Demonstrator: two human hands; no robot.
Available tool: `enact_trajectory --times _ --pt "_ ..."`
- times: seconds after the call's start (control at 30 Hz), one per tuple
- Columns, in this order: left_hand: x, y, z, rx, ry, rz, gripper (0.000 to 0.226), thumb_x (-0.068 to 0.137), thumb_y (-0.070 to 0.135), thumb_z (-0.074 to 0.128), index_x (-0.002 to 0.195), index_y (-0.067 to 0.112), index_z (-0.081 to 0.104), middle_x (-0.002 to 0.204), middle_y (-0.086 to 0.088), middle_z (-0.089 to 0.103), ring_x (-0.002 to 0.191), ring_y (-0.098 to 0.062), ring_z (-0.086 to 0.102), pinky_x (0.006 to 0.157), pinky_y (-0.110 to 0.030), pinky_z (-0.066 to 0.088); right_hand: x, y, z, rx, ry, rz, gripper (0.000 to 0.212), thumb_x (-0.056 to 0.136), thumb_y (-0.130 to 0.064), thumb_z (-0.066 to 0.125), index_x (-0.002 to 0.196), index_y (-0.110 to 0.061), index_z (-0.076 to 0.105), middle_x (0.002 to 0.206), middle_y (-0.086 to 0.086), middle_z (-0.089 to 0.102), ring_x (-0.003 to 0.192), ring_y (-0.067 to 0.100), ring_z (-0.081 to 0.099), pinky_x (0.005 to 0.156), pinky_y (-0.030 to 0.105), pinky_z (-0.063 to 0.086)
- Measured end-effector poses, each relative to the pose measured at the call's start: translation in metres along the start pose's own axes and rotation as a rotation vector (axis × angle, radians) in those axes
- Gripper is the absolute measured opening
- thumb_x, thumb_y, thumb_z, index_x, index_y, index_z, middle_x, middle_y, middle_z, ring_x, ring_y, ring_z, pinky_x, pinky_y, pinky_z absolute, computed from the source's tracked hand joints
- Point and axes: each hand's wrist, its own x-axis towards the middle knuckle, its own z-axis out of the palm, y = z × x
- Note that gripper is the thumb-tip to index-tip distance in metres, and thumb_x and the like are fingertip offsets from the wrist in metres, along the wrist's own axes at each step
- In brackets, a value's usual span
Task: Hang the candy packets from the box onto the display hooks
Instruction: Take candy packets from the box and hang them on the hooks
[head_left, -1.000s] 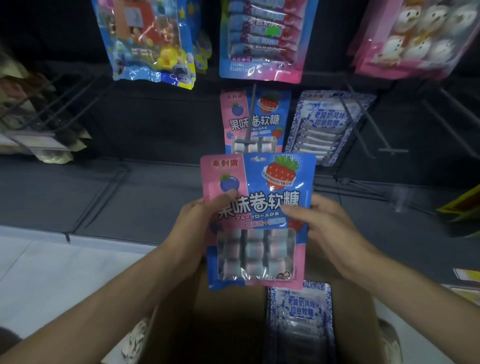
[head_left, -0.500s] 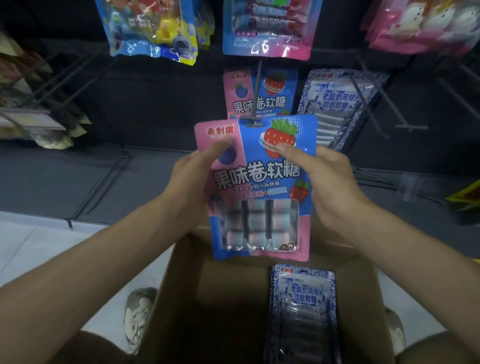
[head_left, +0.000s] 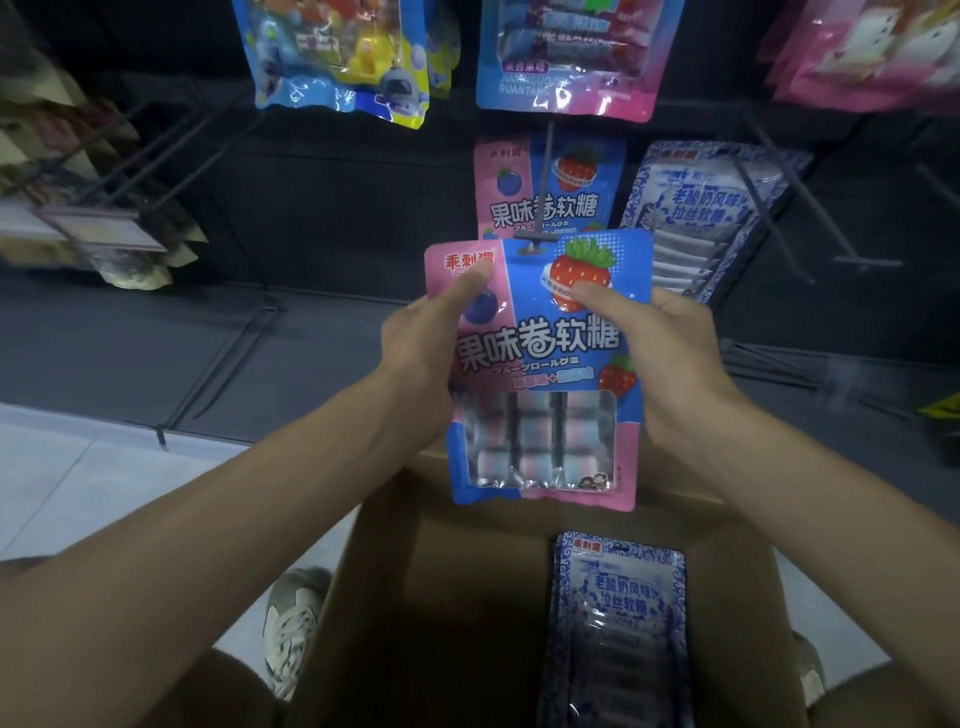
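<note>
By the left hand (head_left: 421, 358) and the right hand (head_left: 667, 358) a pink-and-blue plastic candy packet (head_left: 540, 374) is gripped at its upper sides. Its hang hole is held at the tip of a dark metal display hook (head_left: 544, 176), above an open brown cardboard box (head_left: 374, 597) in which blue-and-white packets (head_left: 618, 623) lie
</note>
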Motion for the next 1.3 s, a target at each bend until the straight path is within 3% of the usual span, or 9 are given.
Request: enact_trajectory --times 0.17,0.37,0.53,0.7,0.8,0.97,1.07,1.17,1.3 --pt "0.001 0.002 0.005 0.009 0.000 0.002 0.057 0.072 0.052 0.091 0.112 0.015 0.077 0.103 -0.016 0.080 0.097 -0.042 0.078 0.080 -0.073 0.058 0.002 0.000 0.000 -0.016 0.008 -0.002 0.023 0.088 -0.023 0.084 0.105 -0.008 0.078 0.092 0.006 0.082 0.082 0.026 0.081 0.068 0.039 0.066" --pt "0.000 0.002 0.008 0.009 0.024 -0.005 0.046 0.078 0.047 0.090 0.105 0.013 0.076 0.097 -0.016 0.081 0.094 -0.041 0.078 0.082 -0.070 0.059 0.003 0.003 -0.001 -0.037 0.016 -0.001 0.019 0.091 -0.024 0.082 0.104 -0.010 0.079 0.091 0.004 0.082 0.081 0.024 0.081 0.067 0.037 0.066" --pt "0.007 0.000 0.005 0.031 0.013 0.001 0.057 0.074 0.055 0.089 0.111 0.014 0.076 0.101 -0.017 0.080 0.094 -0.041 0.078 0.074 -0.050 0.059 0.005 0.005 -0.002 -0.025 0.008 0.006 0.018 0.091 -0.025 0.082 0.103 -0.012 0.079 0.090 0.001 0.082 0.079 0.020 0.080 0.062 0.030 0.064" --pt "0.004 0.004 0.008 0.047 0.015 0.075 0.036 0.082 0.047 0.086 0.097 0.015 0.077 0.096 -0.019 0.080 0.086 -0.038 0.077 0.088 -0.068 0.057 0.012 0.010 -0.001 -0.038 0.020 -0.002 0.015 0.092 -0.025 0.081 0.102 -0.014 0.079 0.089 -0.003 0.082 0.077 0.013 0.079 0.058 0.021 0.059" --pt "0.005 0.003 0.010 0.034 0.036 0.123 0.032 0.084 0.043 0.086 0.097 0.014 0.080 0.093 -0.015 0.081 0.097 -0.042 0.077 0.093 -0.070 0.056 0.017 0.015 0.002 -0.047 0.021 -0.008 0.013 0.092 -0.027 0.081 0.098 -0.016 0.079 0.090 -0.002 0.082 0.082 0.015 0.080 0.067 0.028 0.063" --pt "0.007 0.003 0.017 0.020 0.050 0.150 0.029 0.087 0.038 0.084 0.099 0.013 0.079 0.091 -0.014 0.081 0.087 -0.035 0.079 0.088 -0.066 0.060 0.025 0.021 0.006 -0.091 0.073 -0.008 0.021 0.089 -0.035 0.083 0.096 -0.016 0.080 0.092 -0.001 0.082 0.093 0.023 0.079 0.091 0.048 0.063" --pt "0.007 0.001 0.019 0.047 0.068 0.177 0.027 0.089 0.040 0.082 0.098 0.014 0.079 0.085 -0.009 0.081 0.078 -0.027 0.077 0.089 -0.061 0.062 0.024 0.023 0.010 -0.099 0.100 -0.009 0.045 0.078 -0.051 0.086 0.097 -0.011 0.078 0.096 0.008 0.081 0.098 0.035 0.077 0.090 0.059 0.061" --pt "0.006 0.001 0.020 0.052 0.073 0.187 0.028 0.089 0.039 0.082 0.100 0.014 0.079 0.086 -0.010 0.081 0.086 -0.032 0.079 0.090 -0.060 0.061 0.025 0.027 0.010 -0.114 0.099 -0.012 0.069 0.062 -0.069 0.080 0.097 -0.010 0.075 0.095 0.009 0.080 0.096 0.036 0.076 0.089 0.061 0.060" --pt "0.006 0.003 0.022 0.054 0.088 0.202 0.027 0.089 0.036 0.082 0.099 0.011 0.079 0.087 -0.012 0.081 0.086 -0.032 0.078 0.091 -0.061 0.061 0.021 0.029 0.006 -0.139 0.064 0.045 0.039 0.086 -0.053 0.080 0.099 -0.016 0.077 0.094 -0.001 0.081 0.094 0.023 0.078 0.093 0.052 0.060"
